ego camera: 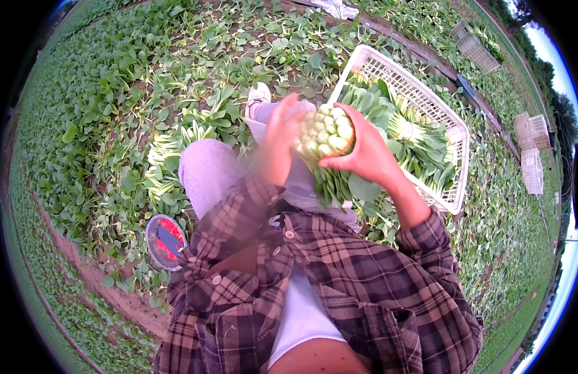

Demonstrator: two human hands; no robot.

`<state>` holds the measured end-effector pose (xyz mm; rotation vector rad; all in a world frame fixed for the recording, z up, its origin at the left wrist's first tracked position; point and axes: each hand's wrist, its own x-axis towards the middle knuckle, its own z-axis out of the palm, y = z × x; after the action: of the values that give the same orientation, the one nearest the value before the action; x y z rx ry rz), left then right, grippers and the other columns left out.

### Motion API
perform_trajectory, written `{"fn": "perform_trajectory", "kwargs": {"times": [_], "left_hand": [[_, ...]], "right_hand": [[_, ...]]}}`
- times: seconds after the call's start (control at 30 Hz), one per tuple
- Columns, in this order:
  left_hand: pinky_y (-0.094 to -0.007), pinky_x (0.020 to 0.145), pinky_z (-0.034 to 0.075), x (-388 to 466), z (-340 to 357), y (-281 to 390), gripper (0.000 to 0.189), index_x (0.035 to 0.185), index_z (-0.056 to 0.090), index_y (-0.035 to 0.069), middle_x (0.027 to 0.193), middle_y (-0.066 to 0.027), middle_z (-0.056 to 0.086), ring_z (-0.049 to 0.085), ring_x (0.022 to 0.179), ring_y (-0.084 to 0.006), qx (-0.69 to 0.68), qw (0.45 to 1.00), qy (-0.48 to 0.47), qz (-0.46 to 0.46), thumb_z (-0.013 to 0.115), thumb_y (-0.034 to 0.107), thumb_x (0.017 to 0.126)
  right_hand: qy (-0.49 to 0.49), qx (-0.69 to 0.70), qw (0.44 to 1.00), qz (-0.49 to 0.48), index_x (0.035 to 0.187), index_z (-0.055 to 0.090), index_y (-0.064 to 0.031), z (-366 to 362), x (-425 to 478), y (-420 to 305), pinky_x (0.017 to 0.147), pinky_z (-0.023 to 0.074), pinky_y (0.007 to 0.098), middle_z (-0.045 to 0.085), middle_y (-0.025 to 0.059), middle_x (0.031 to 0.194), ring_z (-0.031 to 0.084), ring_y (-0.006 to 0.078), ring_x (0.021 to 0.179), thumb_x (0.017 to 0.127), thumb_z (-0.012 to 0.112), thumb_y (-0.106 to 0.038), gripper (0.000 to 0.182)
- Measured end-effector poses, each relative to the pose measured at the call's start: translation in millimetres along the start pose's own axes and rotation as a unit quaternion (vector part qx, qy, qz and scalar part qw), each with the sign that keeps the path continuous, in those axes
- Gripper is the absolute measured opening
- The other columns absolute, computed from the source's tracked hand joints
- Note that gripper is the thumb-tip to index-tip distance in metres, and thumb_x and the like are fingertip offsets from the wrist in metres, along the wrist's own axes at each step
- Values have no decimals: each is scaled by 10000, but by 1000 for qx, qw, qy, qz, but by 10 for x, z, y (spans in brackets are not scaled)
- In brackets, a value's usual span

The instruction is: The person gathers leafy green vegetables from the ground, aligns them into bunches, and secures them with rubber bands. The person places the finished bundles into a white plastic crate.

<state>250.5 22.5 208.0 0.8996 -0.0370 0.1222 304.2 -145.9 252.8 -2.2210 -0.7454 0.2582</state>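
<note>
My right hand [366,147] is wrapped around a bunch of green leafy vegetables with pale stalks, like bok choy [327,133]. The cut stalk ends face up and the leaves hang down. An orange-red band shows around the stalks beside my thumb. My left hand [280,142], blurred, is raised at the left side of the bunch with its fingers extended; whether it touches the stalks is hard to tell. Just right of the bunch, a white plastic crate [413,77] holds several banded bunches [406,128] of the same greens.
Loose cut greens [165,161] lie left of my knee [202,170]. A round bowl [154,233] with red bands and a dark object sits at lower left. Uncut plants [92,93] grow along the left. More crates [532,170] stand at far right, beyond a dark strip [422,53].
</note>
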Motion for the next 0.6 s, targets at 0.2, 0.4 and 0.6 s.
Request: {"fn": "perform_trajectory", "kwargs": {"times": [0.2, 0.4, 0.6], "left_hand": [[-383, 1042, 282, 268, 175, 325, 657, 1339, 266, -4, 1333, -210, 365, 364, 1239, -281, -18, 997, -81, 1, 339, 490, 912], [-380, 1038, 264, 286, 328, 472, 679, 1288, 388, 28, 1318, -149, 400, 349, 1253, -262, 279, 912, -212, 213, 567, 475, 809], [-364, 936, 385, 173, 408, 689, 628, 1119, 556, -3, 1121, -153, 566, 526, 1077, -263, 368, 886, -227, 170, 691, 453, 709]], "right_hand": [[150, 87, 984, -30, 1259, 366, 13, 48, -227, -240, 928, 406, 365, 512, 173, 1174, 510, 286, 1094, 540, 837, -259, 901], [143, 406, 902, -26, 1244, 375, 23, -138, -202, -382, 926, 392, 314, 512, 107, 1164, 498, 170, 1075, 675, 778, -237, 745], [54, 489, 870, 34, 1215, 408, 12, 12, -376, -401, 896, 403, 299, 521, 78, 1134, 503, 138, 1030, 842, 578, -412, 589]]}}
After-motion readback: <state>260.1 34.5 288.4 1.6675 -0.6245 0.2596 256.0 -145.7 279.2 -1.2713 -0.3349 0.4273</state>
